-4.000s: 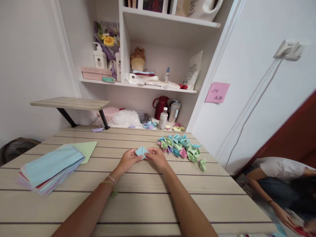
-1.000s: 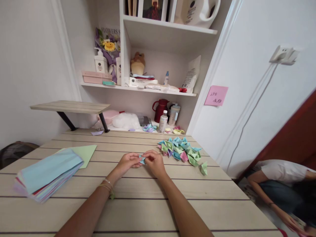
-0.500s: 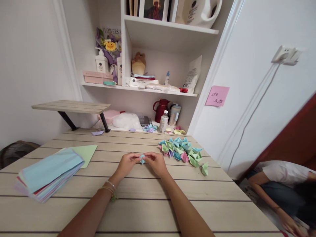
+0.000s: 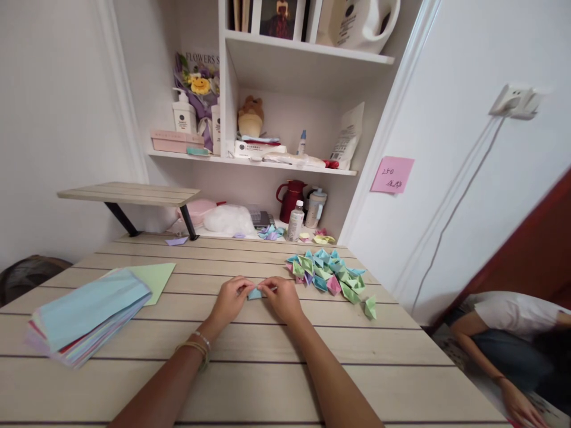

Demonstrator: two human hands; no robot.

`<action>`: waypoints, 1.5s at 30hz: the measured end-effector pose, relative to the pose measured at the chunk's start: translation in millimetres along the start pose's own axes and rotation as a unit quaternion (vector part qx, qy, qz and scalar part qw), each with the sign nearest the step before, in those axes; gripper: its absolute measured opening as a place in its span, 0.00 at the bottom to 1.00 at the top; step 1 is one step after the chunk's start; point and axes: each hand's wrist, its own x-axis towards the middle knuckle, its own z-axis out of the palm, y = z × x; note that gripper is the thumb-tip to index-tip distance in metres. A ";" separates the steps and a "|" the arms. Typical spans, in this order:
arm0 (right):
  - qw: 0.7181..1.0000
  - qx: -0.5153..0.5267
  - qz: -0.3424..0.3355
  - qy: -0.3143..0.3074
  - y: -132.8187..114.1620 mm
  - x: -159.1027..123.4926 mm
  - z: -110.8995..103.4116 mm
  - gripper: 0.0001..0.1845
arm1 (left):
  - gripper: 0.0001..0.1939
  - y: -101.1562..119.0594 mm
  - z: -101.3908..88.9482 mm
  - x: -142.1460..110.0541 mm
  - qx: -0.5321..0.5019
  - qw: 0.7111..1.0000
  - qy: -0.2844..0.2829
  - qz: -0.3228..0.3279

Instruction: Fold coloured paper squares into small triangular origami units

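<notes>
A small light-blue folded paper piece (image 4: 255, 293) lies on the wooden table (image 4: 276, 356), pinched from both sides. My left hand (image 4: 231, 300) grips its left end with curled fingers. My right hand (image 4: 281, 299) grips its right end, fingertips pressed together on it. Most of the paper is hidden between my fingers. Just right of my hands lies a pile of finished folded paper shapes (image 4: 330, 274) in blue, green and pink.
A stack of coloured paper sheets (image 4: 84, 315) lies at the table's left, with a green sheet (image 4: 154, 276) behind it. Shelves with bottles (image 4: 294, 220) and a red jug (image 4: 289, 199) stand at the back. Another person (image 4: 513, 339) crouches on the floor at lower right.
The blue paper has been folded from a wide diamond into a small narrow piece. My hands have closed in on it and pressed it lower to the table.
</notes>
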 end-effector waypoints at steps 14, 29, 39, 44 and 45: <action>0.999 0.016 0.015 0.027 -7.1 -1.3 2.7 0.06 | 0.08 -17.9 6.4 -0.6 -0.046 0.997 0.040 -0.045; 1.000 -0.006 0.017 0.022 -8.2 -4.1 9.3 0.06 | 0.12 -14.9 8.8 3.2 -0.154 0.974 0.113 -0.118; 0.996 0.043 0.025 0.068 -8.6 -5.7 18.1 0.07 | 0.19 -20.9 8.9 5.5 -0.326 0.920 0.121 -0.178; 0.990 0.057 0.041 0.118 -4.5 -3.7 11.2 0.09 | 0.23 -17.4 8.7 4.7 -0.331 0.916 0.035 -0.224; 0.991 0.061 0.040 0.115 -4.6 -3.7 11.1 0.09 | 0.23 -16.5 9.2 4.0 -0.331 0.914 0.023 -0.233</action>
